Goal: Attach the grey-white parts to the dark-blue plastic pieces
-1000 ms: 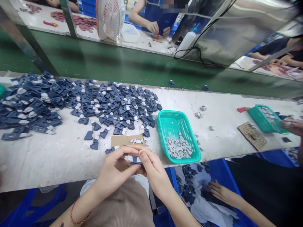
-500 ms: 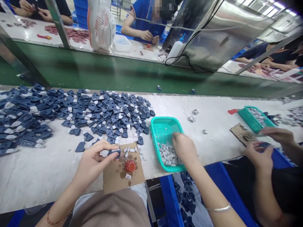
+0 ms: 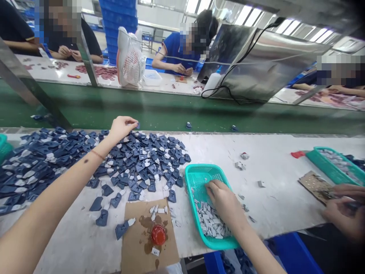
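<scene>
My left hand [image 3: 121, 127] is stretched out over the far side of a heap of dark blue plastic pieces with pale tips [image 3: 142, 156]. Its fingertips pinch a small dark blue plastic piece [image 3: 138, 125] by the green strip. Inside a green plastic basket [image 3: 196, 224], my right hand [image 3: 224, 198] has its fingers pressed together above small grey-white parts [image 3: 209, 219]; anything between them is hidden. Before me lies a stained cardboard sheet [image 3: 134, 255] bearing a red round cap [image 3: 158, 234] and several small pale parts. A tipped blue piece [image 3: 122, 230] lies on its left edge.
At right, a co-worker's hands [image 3: 345, 209] are beside another cardboard piece [image 3: 315, 184] and another green basket [image 3: 330, 161]. Beyond the green strip [image 3: 165, 110], people sit at a bench with a white bottle [image 3: 212, 82]. Loose grey bits [image 3: 240, 165] lie right of my basket.
My left hand has moved from the cardboard up and away to the heap's far edge. A tipped blue piece now lies at the cardboard's left edge. My right hand stays in the basket.
</scene>
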The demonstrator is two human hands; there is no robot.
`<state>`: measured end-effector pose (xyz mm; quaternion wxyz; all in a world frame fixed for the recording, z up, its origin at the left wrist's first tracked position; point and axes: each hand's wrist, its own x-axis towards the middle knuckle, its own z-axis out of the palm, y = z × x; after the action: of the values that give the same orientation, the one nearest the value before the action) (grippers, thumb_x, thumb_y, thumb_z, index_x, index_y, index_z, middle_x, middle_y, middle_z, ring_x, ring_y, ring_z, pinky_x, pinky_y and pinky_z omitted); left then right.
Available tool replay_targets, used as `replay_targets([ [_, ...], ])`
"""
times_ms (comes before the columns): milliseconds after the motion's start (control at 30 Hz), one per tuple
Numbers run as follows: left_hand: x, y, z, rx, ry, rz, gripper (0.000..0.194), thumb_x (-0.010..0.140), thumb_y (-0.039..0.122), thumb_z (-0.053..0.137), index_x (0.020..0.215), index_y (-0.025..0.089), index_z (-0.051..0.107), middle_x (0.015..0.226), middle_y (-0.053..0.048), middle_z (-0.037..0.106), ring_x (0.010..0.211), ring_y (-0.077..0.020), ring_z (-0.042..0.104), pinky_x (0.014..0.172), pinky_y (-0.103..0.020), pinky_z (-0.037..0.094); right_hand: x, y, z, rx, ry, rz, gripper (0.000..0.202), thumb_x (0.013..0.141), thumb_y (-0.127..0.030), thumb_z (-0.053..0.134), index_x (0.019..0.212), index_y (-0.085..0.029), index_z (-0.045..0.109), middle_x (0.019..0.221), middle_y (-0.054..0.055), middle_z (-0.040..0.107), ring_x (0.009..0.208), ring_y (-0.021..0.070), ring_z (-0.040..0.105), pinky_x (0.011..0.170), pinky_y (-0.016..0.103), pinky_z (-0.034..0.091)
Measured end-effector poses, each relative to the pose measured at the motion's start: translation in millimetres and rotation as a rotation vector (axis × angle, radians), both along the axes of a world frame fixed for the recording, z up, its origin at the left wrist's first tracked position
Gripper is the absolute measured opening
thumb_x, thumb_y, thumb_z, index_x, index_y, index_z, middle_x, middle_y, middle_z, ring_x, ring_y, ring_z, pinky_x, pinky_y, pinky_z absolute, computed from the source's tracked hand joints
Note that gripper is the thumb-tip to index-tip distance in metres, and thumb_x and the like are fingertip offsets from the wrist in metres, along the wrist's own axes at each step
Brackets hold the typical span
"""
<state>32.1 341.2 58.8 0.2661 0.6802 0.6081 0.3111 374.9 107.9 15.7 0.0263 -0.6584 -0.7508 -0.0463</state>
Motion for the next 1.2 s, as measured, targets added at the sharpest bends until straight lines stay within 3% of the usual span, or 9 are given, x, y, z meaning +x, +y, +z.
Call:
replay_targets([
  [133, 25, 57, -18.2, -0.079, 0.130, -0.023, 0.021, 0.089, 0.028, 0.061, 0.103, 0.013, 0.068, 0.100, -0.008, 0.071, 0.090, -0.0195, 0.067, 0.082, -0.036, 0.054, 3, -1, -6.9, 0.054, 0.031, 0.068, 0.016, 0.093, -0.015, 0.044, 0.083, -0.020, 0.056, 0.090, 0.008, 0.065, 0.085, 0.0243, 0.063, 0.076, 0.036, 0.051],
  [267, 43, 81, -24.0, -0.091, 0.276, -0.004, 0.025, 0.091, 0.032, 0.059, 0.108, 0.015, 0.063, 0.113, -0.009, 0.064, 0.101, -0.0221, 0.063, 0.088, -0.044, 0.051, 4, -11, -8.9, 0.083, 0.092, 0.081, 0.018, 0.094, -0.012, 0.041, 0.082, -0.022, 0.051, 0.091, 0.007, 0.063, 0.084, 0.0229, 0.061, 0.073, 0.035, 0.052],
  [400, 80, 92, -18.5, -0.012, 0.343, -0.083, 0.030, 0.090, 0.034, 0.058, 0.113, 0.014, 0.062, 0.122, -0.011, 0.061, 0.114, -0.0260, 0.057, 0.099, -0.049, 0.043, 5, -18, -6.1, 0.075, 0.233, 0.024, 0.017, 0.093, -0.012, 0.042, 0.082, -0.022, 0.051, 0.096, 0.008, 0.063, 0.087, 0.0234, 0.062, 0.073, 0.036, 0.053],
  [533, 143, 98, -19.5, -0.015, 0.327, -0.313, 0.034, 0.090, 0.036, 0.056, 0.117, 0.016, 0.062, 0.114, -0.012, 0.067, 0.106, -0.0232, 0.062, 0.095, -0.038, 0.046, 6, -21, -0.5, 0.052, 0.365, -0.034, 0.017, 0.092, -0.012, 0.043, 0.082, -0.022, 0.053, 0.098, 0.008, 0.064, 0.089, 0.0232, 0.064, 0.074, 0.038, 0.055],
  [600, 175, 98, -23.7, -0.034, 0.325, -0.393, 0.041, 0.091, 0.041, 0.055, 0.123, 0.016, 0.058, 0.117, -0.012, 0.065, 0.104, -0.0235, 0.062, 0.093, -0.041, 0.047, 5, -24, 3.1, 0.040, 0.402, -0.077, 0.017, 0.092, -0.013, 0.043, 0.087, -0.022, 0.056, 0.100, 0.008, 0.065, 0.091, 0.0233, 0.065, 0.075, 0.038, 0.055],
  [767, 227, 91, -31.8, -0.107, 0.379, -0.415, 0.039, 0.090, 0.037, 0.059, 0.122, 0.015, 0.056, 0.127, -0.012, 0.057, 0.110, -0.0263, 0.058, 0.093, -0.050, 0.048, -2, -26, 6.9, 0.002, 0.378, -0.326, 0.020, 0.096, -0.027, 0.045, 0.106, -0.016, 0.059, 0.096, 0.012, 0.068, 0.087, 0.0263, 0.067, 0.069, 0.038, 0.055],
  [1000, 213, 81, -22.9, -0.142, 0.263, -0.384, 0.030, 0.085, 0.024, 0.065, 0.112, 0.013, 0.060, 0.108, -0.010, 0.065, 0.094, -0.0220, 0.064, 0.083, -0.040, 0.053, -7, -16, 0.5, -0.072, 0.294, -0.321, 0.020, 0.093, -0.020, 0.046, 0.095, -0.018, 0.066, 0.094, 0.009, 0.069, 0.083, 0.0245, 0.068, 0.070, 0.034, 0.053],
  [1100, 190, 69, -7.5, -0.126, 0.109, -0.333, 0.043, 0.078, 0.016, 0.069, 0.117, 0.012, 0.053, 0.092, -0.010, 0.070, 0.072, -0.0185, 0.066, 0.072, -0.033, 0.054, -7, -17, 2.6, -0.066, 0.297, -0.265, 0.023, 0.092, -0.016, 0.044, 0.097, -0.018, 0.067, 0.095, 0.008, 0.070, 0.086, 0.0240, 0.068, 0.074, 0.034, 0.053],
  [1200, 161, 41, 15.1, -0.129, -0.049, -0.306, 0.050, 0.080, 0.023, 0.067, 0.125, 0.014, 0.046, 0.087, -0.007, 0.071, 0.057, -0.0128, 0.062, 0.060, -0.027, 0.053, -7, -18, 2.9, -0.041, 0.308, -0.267, 0.026, 0.091, -0.016, 0.045, 0.103, -0.017, 0.067, 0.097, 0.010, 0.072, 0.087, 0.0255, 0.068, 0.075, 0.036, 0.053],
])
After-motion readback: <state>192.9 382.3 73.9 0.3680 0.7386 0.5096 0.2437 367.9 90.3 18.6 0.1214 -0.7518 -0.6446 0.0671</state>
